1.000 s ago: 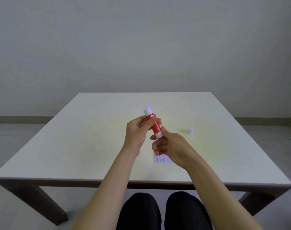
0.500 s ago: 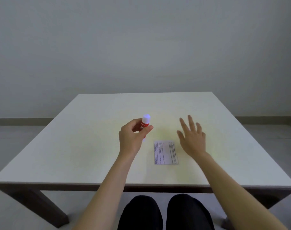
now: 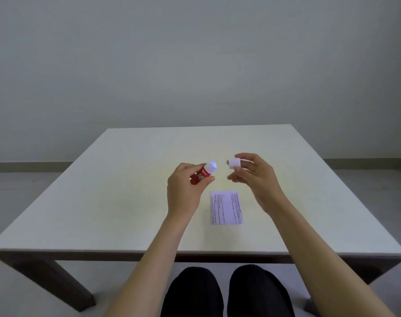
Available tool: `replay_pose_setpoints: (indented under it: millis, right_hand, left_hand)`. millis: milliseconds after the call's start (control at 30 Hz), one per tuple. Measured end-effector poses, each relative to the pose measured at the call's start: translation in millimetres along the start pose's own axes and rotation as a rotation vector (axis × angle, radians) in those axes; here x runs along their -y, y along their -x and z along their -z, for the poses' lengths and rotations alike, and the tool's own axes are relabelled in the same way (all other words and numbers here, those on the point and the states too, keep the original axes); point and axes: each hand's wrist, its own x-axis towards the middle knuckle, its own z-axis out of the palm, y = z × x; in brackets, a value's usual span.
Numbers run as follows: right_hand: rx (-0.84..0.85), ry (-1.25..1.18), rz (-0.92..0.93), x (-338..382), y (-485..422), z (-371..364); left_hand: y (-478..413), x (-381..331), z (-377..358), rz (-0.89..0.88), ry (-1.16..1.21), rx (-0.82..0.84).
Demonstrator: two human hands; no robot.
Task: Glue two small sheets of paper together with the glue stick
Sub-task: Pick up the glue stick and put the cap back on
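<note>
Since half a second ago the right hand (image 3: 254, 179), then spread open over the worktop (image 3: 103, 202), has come up gripping the white cap (image 3: 234, 163) between thumb and fingertips, level with the left hand (image 3: 185, 191). That left hand is closed around the red glue stick (image 3: 203, 173), whose uncapped white tip tilts up and toward the cap, a small gap apart. Both are raised above the middle of the worktop. Below and between the two hands, a small printed sheet of paper (image 3: 227, 207) lies flat, nearer the front edge than the back; whether it is one sheet or two stacked cannot be told.
</note>
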Motion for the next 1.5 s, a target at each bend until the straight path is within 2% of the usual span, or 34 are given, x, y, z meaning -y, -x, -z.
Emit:
replay_pose_setpoints:
  millis: [100,433,600,767,800,900,933,1067,1200,1233,1367,1500]
  right_hand:
    - [0.081,-0.048,0.018,15,9,-14]
    - [0.126,0.194,0.079,25,13,-21]
    - [0.126,0.516,0.122,23,8,-25]
    - [-0.049,0.936,0.131,16,7,-37]
    - [-0.028,0.899,0.140,16,9,-37]
    - [0.193,0.677,0.154,17,12,-33]
    - [0.202,0.669,0.149,16,12,-32]
    - [0.056,0.884,0.102,11,9,-34]
    - [0.184,0.700,0.154,13,12,-33]
    - [0.191,0.719,0.146,14,13,-33]
    - [0.014,0.919,0.057,13,9,-37]
    - [0.032,0.625,-0.065,8,25,-34]
  left_hand:
    - [1,-4,-1,-0.005,-0.015,0.003]
    - [5,-9,4,-0.078,-0.140,0.037]
    - [7,-10,10,-0.168,-0.311,0.054]
    - [10,-10,11,-0.185,-0.377,0.066]
    - [10,-9,12,-0.183,-0.375,0.059]
    - [5,-8,16,-0.166,-0.369,0.041]
    - [5,-7,17,-0.164,-0.369,0.047]
    - [10,-4,14,-0.165,-0.371,0.070]
    - [8,-2,12,-0.155,-0.335,0.054]
    - [7,-1,11,-0.159,-0.335,0.058]
    - [6,9,0,-0.129,-0.318,0.071]
    - [-22,31,-8,0.120,-0.162,-0.061]
